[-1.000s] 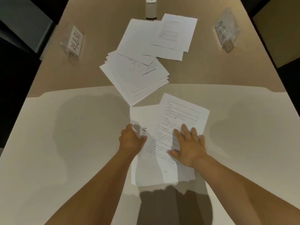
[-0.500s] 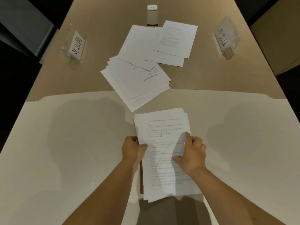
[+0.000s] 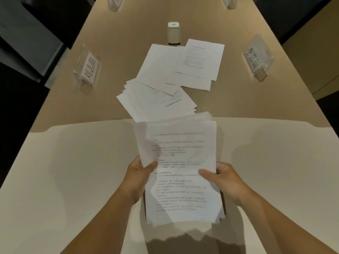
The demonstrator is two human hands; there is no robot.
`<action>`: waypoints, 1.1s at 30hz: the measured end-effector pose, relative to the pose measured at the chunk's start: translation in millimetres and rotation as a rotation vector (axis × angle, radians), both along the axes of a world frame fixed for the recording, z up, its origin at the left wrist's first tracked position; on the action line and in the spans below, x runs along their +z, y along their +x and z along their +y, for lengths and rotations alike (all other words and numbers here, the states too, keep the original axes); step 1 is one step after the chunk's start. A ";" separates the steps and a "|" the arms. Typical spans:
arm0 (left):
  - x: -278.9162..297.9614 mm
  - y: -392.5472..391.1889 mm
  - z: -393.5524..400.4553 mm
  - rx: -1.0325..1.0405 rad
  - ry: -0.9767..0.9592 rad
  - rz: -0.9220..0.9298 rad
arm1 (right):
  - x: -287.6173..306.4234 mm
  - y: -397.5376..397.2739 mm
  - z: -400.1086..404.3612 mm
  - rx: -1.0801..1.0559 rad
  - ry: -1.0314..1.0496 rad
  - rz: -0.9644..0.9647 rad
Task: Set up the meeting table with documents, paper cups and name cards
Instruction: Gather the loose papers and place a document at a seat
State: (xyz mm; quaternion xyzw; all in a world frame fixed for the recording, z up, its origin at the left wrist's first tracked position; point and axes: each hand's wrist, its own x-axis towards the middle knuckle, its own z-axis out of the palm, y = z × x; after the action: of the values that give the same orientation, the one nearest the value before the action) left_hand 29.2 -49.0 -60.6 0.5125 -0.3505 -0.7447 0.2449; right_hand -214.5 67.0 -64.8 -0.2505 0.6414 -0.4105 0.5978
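Both hands are closed on one stack of printed documents (image 3: 181, 173), raised off the table and tilted so its far edge points away from the person. The left hand (image 3: 136, 177) clamps the stack's left edge, thumb pressed flat on the top page and fingers hidden beneath; the right hand (image 3: 222, 181) clamps the right edge the same way, thumb lying across the text. The sheets are unevenly squared, with edges fanned at the far end and at the near bottom corner, and the stack throws a dark shadow just below the grip.

Under the grip the table (image 3: 73, 171) shows a pale cream surface; just past the stack's far edge it changes to a tan section along a curved seam. Beyond the held stack, nearly meeting its far edge, lies a loose fanned pile of papers (image 3: 156, 105) turned at an angle. Farther out and slightly right, more sheets (image 3: 183, 65) overlap each other, and past those stands a small white device (image 3: 173, 33) on the table's midline.

Out to the left of the grip stands a clear acrylic name card (image 3: 89, 69) with black characters; out to the right stands a second name card (image 3: 257, 58). Two more clear holders are cut off at the far edge of view. Dark floor and grey furniture shapes flank the table on both sides, too dim to identify.
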 end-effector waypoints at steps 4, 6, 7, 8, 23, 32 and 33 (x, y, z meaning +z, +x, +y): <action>-6.1 -14.5 -29.8 0.039 -0.159 -0.220 | -9.5 -5.8 -19.3 -0.156 0.000 0.141; -12.2 -22.0 -50.0 0.027 -0.369 -0.472 | -12.5 -15.7 -26.4 -0.196 0.035 0.189; -15.8 -25.5 -61.1 -0.074 -0.524 -0.641 | -14.4 -22.2 -28.3 -0.207 0.054 0.214; -18.7 -28.0 -71.4 -0.234 -0.675 -0.806 | -15.6 -28.3 -29.3 -0.213 0.071 0.243; -45.6 -18.4 -66.5 -0.645 -1.095 -1.031 | -10.7 -58.6 -85.0 -0.179 0.115 0.311; -22.5 -25.4 -69.7 -0.017 -0.557 -0.855 | -18.8 -12.8 -118.9 0.066 0.266 0.959; -21.3 -29.8 -74.0 0.006 -0.484 -0.887 | -20.0 -5.9 -122.2 0.113 0.281 1.013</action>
State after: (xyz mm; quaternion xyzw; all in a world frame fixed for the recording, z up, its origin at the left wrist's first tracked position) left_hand -0.6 -123.0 -81.9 0.7092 -0.5819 -0.3519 0.1861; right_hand -220.4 -55.2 -84.9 -0.3692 0.8842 -0.1153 0.2619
